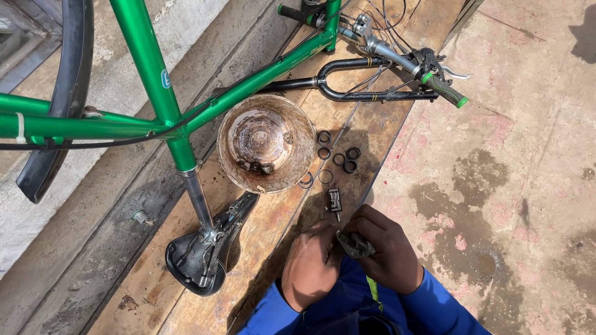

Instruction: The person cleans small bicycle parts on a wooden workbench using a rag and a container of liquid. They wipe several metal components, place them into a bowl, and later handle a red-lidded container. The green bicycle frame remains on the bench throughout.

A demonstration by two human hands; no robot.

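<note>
Wiping a small part, near the board's edge.
From the bike (155,93) and bowl (267,152), move right: your left hand (310,267) and right hand (388,251) pinch a rag (355,245) together; grip firmly, above the rings (338,158).
</note>
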